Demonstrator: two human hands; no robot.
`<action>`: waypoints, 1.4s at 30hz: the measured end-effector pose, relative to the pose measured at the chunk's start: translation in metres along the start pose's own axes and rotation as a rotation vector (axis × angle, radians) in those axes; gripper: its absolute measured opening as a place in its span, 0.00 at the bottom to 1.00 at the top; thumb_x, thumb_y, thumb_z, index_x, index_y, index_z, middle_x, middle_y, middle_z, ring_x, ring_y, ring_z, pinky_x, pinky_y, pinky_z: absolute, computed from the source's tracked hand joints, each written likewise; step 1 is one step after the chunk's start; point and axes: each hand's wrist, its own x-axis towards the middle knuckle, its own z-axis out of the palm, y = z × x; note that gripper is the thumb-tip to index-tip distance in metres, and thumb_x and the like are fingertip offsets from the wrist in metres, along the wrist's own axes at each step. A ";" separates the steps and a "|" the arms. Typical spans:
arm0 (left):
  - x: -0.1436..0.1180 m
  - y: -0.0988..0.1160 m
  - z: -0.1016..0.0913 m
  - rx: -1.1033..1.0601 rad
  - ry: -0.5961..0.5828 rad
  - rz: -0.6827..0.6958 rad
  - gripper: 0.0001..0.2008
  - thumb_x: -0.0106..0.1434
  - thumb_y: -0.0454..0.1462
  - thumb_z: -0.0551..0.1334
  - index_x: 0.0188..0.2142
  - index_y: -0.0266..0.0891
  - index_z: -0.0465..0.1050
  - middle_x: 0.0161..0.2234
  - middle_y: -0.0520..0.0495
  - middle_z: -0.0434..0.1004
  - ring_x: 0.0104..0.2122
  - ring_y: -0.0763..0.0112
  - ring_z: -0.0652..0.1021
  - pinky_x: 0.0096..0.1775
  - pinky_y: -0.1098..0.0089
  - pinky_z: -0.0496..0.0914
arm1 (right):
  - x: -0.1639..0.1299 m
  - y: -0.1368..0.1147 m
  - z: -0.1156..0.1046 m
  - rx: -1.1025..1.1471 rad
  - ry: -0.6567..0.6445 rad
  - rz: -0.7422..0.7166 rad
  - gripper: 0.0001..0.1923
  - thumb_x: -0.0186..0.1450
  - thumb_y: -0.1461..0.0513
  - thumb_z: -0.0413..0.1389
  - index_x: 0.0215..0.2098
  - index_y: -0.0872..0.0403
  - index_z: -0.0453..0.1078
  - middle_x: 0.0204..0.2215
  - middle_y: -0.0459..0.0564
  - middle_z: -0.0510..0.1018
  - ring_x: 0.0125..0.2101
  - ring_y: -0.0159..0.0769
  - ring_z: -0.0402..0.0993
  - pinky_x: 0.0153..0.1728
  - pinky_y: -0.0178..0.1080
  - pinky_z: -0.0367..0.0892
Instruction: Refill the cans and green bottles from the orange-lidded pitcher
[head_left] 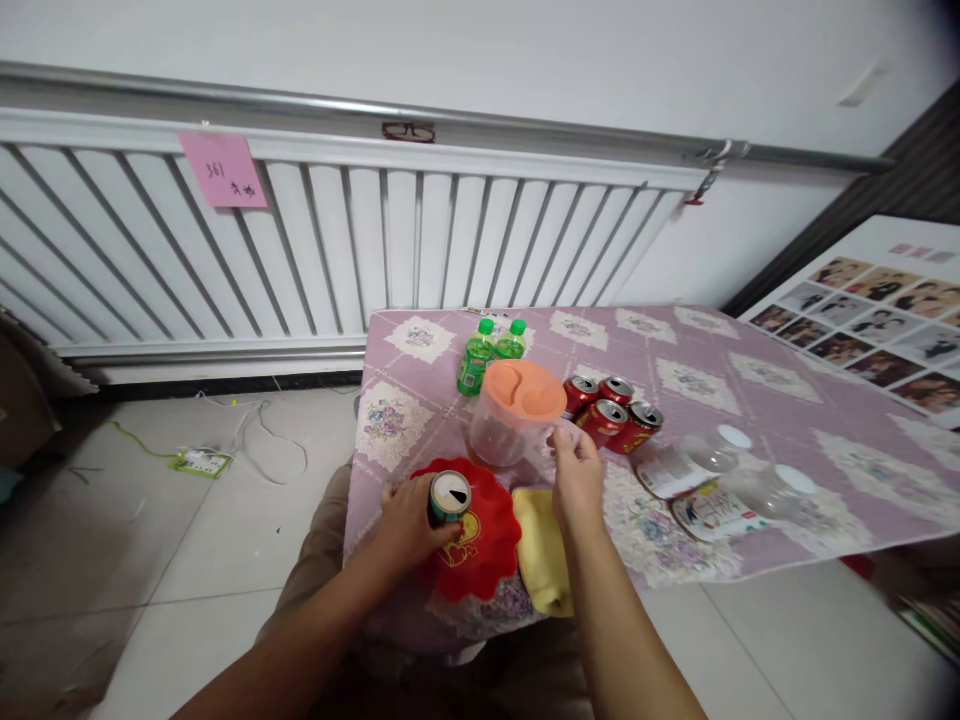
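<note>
My left hand (409, 522) is wrapped around an opened drink can (449, 495) that stands on a red scalloped plate (480, 555) near the table's front edge. My right hand (576, 472) grips the handle of a clear plastic pitcher (504, 428) with an orange lid (523, 390), which stands just behind the plate. A folded yellow cloth (541, 550) lies beside the plate, under my right wrist.
Two green bottles (489, 352) stand behind the pitcher. Several red cans (613, 408) sit to its right, then two clear bottles (724, 480) lying on their sides. The table (750, 370) wears a purple floral cloth. A white radiator (337, 240) lines the wall; a power strip (201, 461) lies on the floor.
</note>
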 end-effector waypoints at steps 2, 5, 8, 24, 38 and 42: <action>0.000 -0.001 0.001 0.007 0.004 -0.001 0.31 0.51 0.42 0.73 0.54 0.42 0.71 0.53 0.38 0.78 0.56 0.43 0.75 0.58 0.44 0.61 | -0.009 0.000 -0.007 0.003 0.009 -0.010 0.29 0.54 0.45 0.61 0.45 0.55 0.70 0.36 0.46 0.75 0.35 0.34 0.70 0.39 0.39 0.68; 0.001 -0.003 0.002 0.004 0.007 0.004 0.31 0.52 0.44 0.73 0.54 0.43 0.71 0.54 0.38 0.78 0.56 0.44 0.74 0.58 0.44 0.62 | -0.034 0.006 -0.019 -0.018 0.051 -0.035 0.31 0.57 0.46 0.60 0.53 0.53 0.65 0.45 0.50 0.74 0.45 0.38 0.72 0.49 0.44 0.68; 0.001 -0.004 0.003 0.004 0.000 0.001 0.31 0.51 0.45 0.74 0.54 0.43 0.71 0.54 0.38 0.78 0.56 0.44 0.74 0.58 0.43 0.62 | -0.062 0.015 -0.031 -0.130 0.060 -0.071 0.31 0.59 0.48 0.60 0.57 0.51 0.63 0.56 0.56 0.71 0.56 0.44 0.68 0.56 0.48 0.64; -0.001 -0.001 0.005 -0.005 0.036 -0.017 0.40 0.51 0.45 0.75 0.61 0.44 0.64 0.57 0.38 0.76 0.59 0.43 0.72 0.60 0.40 0.58 | -0.077 0.038 -0.076 -0.926 -0.280 -0.194 0.28 0.62 0.51 0.50 0.56 0.55 0.71 0.58 0.62 0.74 0.60 0.55 0.65 0.60 0.61 0.60; -0.003 -0.001 0.001 -0.008 -0.002 -0.004 0.38 0.50 0.43 0.75 0.59 0.45 0.67 0.58 0.38 0.74 0.59 0.44 0.71 0.62 0.40 0.56 | -0.085 0.033 -0.080 -1.351 -0.488 0.076 0.40 0.64 0.50 0.57 0.71 0.46 0.55 0.74 0.55 0.48 0.69 0.64 0.48 0.55 0.65 0.65; -0.003 -0.003 0.000 -0.026 -0.022 0.021 0.36 0.53 0.44 0.72 0.61 0.45 0.66 0.60 0.37 0.73 0.60 0.45 0.70 0.62 0.42 0.57 | -0.084 0.039 -0.083 -1.360 -0.468 -0.004 0.33 0.67 0.55 0.54 0.69 0.50 0.60 0.71 0.60 0.54 0.62 0.59 0.63 0.53 0.56 0.68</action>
